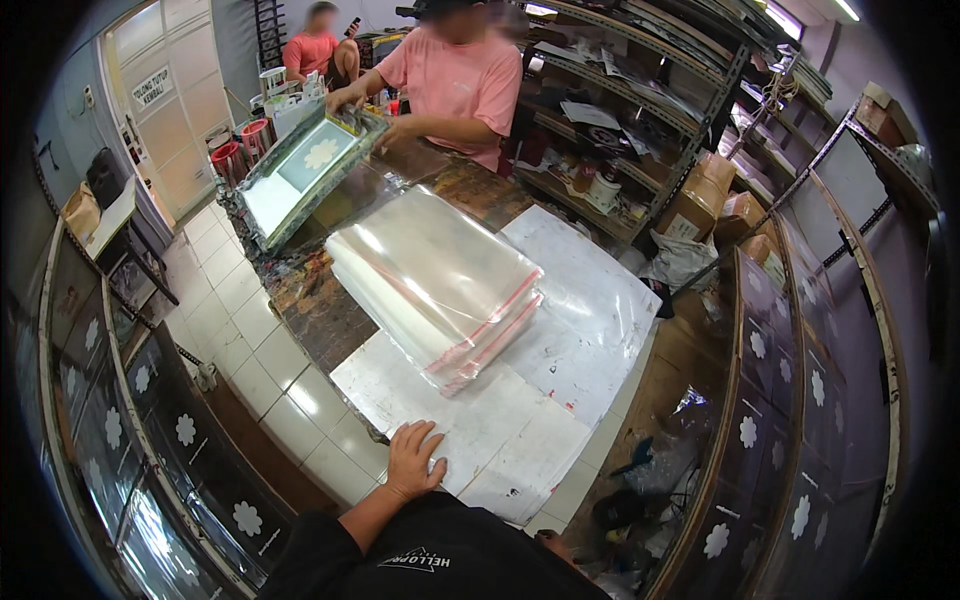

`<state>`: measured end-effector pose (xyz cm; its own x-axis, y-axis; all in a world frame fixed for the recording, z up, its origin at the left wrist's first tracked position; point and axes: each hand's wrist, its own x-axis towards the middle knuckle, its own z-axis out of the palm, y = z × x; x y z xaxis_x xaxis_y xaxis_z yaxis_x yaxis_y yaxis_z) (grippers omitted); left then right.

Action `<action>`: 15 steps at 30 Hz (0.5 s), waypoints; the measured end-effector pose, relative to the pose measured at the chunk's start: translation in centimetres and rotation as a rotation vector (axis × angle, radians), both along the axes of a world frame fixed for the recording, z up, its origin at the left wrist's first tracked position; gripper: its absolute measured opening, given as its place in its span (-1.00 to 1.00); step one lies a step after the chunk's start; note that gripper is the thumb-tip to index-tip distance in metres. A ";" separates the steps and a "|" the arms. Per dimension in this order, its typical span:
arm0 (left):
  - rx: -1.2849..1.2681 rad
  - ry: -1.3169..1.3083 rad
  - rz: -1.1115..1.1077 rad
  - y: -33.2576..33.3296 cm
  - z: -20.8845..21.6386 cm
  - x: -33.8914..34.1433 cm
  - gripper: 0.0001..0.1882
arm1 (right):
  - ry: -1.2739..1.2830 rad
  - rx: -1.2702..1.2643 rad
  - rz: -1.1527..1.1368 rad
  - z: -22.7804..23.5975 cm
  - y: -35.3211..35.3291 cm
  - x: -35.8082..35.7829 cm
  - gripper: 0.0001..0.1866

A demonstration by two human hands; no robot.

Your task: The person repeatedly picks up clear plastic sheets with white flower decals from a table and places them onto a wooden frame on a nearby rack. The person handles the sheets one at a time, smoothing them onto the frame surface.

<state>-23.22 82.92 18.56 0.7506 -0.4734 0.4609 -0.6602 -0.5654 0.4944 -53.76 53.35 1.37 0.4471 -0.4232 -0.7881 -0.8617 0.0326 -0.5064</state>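
Black shirt (460,550): It was closest, worn by the person whose hands I watched, and had white print on it.
Left grip (412,468): It was wide and empty, palm down, with its fingers spread on the near edge of the white sheets (515,430).
Right grip (556,546): Just a small bit peeked out beside the shirt. I could not tell if it was wide, narrow or holding something.
Under the hand: Those white sheets lay flat on the near part of the brown, stained worktop (315,310). They had little dark and red marks.
Shiny pile: Clear bags (430,265) lay in the middle of the worktop, partly on the sheets. Red strips ran along their near ends.
Pink shirt: One co-worker (455,85) stood at the far side, both hands on a frame (320,155). It was tilted and had a pale flower shape inside.
Far back: Another person (318,50) sat with a phone (353,27).
Both sides: Dark panels (765,400) showed rows of white flowers.
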 end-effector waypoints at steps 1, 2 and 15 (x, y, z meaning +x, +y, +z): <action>0.003 -0.004 0.002 0.0 -0.1 0.0 -0.50 | 0.022 -0.050 0.034 2.0 0.8 0.5 -0.61; 0.001 -0.002 -0.002 -0.1 -0.1 0.0 -0.50 | 0.025 -0.067 0.067 1.1 0.7 -0.4 -0.61; -0.016 -0.031 -0.012 -0.3 0.1 0.0 -0.50 | -0.118 0.050 -0.228 -2.7 0.4 -1.2 -0.60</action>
<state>-23.24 82.64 18.66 0.7302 -0.4747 0.4913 -0.6820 -0.5497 0.4825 -54.99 53.75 -1.36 0.4349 -0.4853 -0.7585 -0.7642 0.2467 -0.5960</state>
